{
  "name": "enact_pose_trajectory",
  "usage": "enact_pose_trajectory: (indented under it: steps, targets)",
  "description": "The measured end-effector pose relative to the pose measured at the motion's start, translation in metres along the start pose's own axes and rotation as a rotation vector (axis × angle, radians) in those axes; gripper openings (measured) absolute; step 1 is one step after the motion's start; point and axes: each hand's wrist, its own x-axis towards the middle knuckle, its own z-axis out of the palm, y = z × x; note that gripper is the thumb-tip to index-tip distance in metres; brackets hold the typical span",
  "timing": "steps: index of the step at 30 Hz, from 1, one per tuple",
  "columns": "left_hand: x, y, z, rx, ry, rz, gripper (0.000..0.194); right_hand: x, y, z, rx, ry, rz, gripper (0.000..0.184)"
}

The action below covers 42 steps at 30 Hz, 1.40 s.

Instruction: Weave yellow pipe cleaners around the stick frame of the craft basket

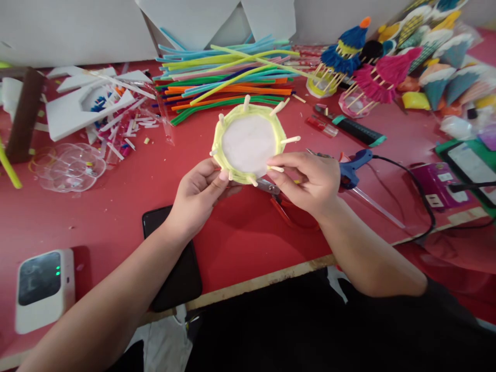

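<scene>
My left hand [202,192] grips the lower left rim of a round craft base [248,143], its thumb pressed on the edge. The base has a white disc in the middle and a pale yellow rim with several short wooden sticks standing out around it. At its lower right, my right hand [306,178] pinches one wooden stick [276,168] between thumb and forefinger, at the rim. The base is held up above the red table. Red-handled scissors [284,209] lie below it, partly hidden by my right hand.
Colourful pipe cleaners [232,72] lie at the back. A blue glue gun [354,168] and a utility knife [358,129] are on the right, with finished craft pieces [382,72] beyond. A black phone [180,274] lies under my left forearm; a white device [44,289] sits at left.
</scene>
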Motion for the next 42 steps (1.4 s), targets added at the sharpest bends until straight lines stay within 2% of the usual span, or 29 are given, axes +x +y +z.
enact_pose_trajectory:
  steps: [5, 10, 17, 21, 23, 25, 28, 29, 31, 34, 42]
  targets:
    - [0.000, 0.000, 0.000, -0.009, -0.044, -0.007, 0.030, 0.000, -0.001, -0.001, -0.006, 0.000, 0.002, 0.019]
    - [0.001, -0.002, 0.000, -0.032, -0.078, 0.028, 0.027, 0.000, -0.001, -0.002, -0.001, -0.031, 0.018, 0.012]
    - [0.001, 0.002, 0.001, -0.150, -0.043, -0.059, 0.031, 0.001, 0.000, -0.002, 0.025, -0.024, 0.029, 0.018]
    - [0.000, 0.001, 0.003, -0.101, 0.013, -0.043, 0.033, 0.000, -0.002, -0.001, 0.041, -0.053, 0.033, 0.022]
    - [0.000, 0.000, 0.004, -0.072, 0.046, -0.032, 0.032, -0.001, -0.006, 0.000, 0.094, -0.066, 0.116, 0.026]
    - [0.000, 0.000, 0.005, -0.077, 0.079, -0.036, 0.031, -0.003, -0.011, 0.003, 0.204, -0.017, 0.281, 0.030]
    - [0.000, 0.002, 0.006, -0.098, 0.126, -0.034, 0.028, -0.004, -0.019, 0.008, 0.396, 0.064, 0.549, 0.019]
    - [0.000, 0.003, 0.006, -0.102, 0.135, -0.034, 0.028, -0.003, -0.022, 0.009, 0.464, 0.051, 0.622, 0.016]
    - [0.001, 0.004, 0.007, -0.109, 0.133, -0.047, 0.028, 0.000, -0.026, 0.011, 0.601, -0.038, 0.740, 0.022]
    - [0.001, 0.005, 0.007, -0.144, 0.098, -0.073, 0.029, 0.005, -0.031, 0.013, 0.715, -0.136, 0.822, 0.029]
    - [0.001, 0.010, 0.008, -0.203, 0.048, -0.150, 0.011, 0.009, -0.033, 0.014, 0.779, -0.142, 0.863, 0.032]
